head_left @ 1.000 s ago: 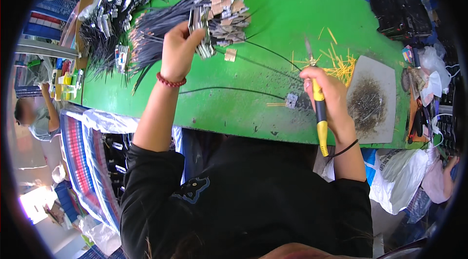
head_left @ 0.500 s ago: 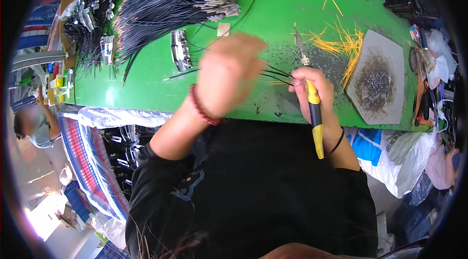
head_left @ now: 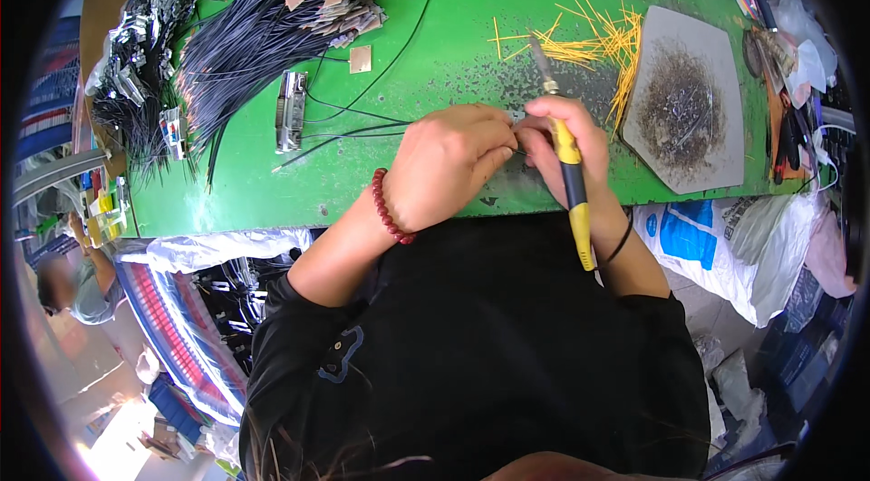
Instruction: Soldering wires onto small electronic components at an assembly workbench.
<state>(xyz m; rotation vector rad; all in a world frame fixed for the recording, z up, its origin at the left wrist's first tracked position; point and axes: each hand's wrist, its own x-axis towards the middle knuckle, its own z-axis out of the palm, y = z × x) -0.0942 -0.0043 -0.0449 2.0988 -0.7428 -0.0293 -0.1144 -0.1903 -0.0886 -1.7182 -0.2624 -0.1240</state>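
My right hand (head_left: pixel 566 150) grips a soldering iron with a yellow and black handle (head_left: pixel 573 187); its metal tip (head_left: pixel 542 64) points away over the green table (head_left: pixel 453 19). My left hand (head_left: pixel 453 164), with a red bead bracelet at the wrist, is closed beside the right hand and pinches the end of thin black wires (head_left: pixel 353 123) that trail left across the table. What sits between the fingertips is too small to make out.
A big bundle of black wires with small brown boards (head_left: pixel 281 10) lies at the far left. A small metal part (head_left: pixel 292 110) lies near it. Yellow wire offcuts (head_left: pixel 589 42) and a grey plate of solder scraps (head_left: pixel 684 101) are at right. Another person (head_left: pixel 72 282) is at lower left.
My left hand has come back from the wire bundle at far left to the right hand, bringing black wires with it. The soldering iron stayed in my right hand.
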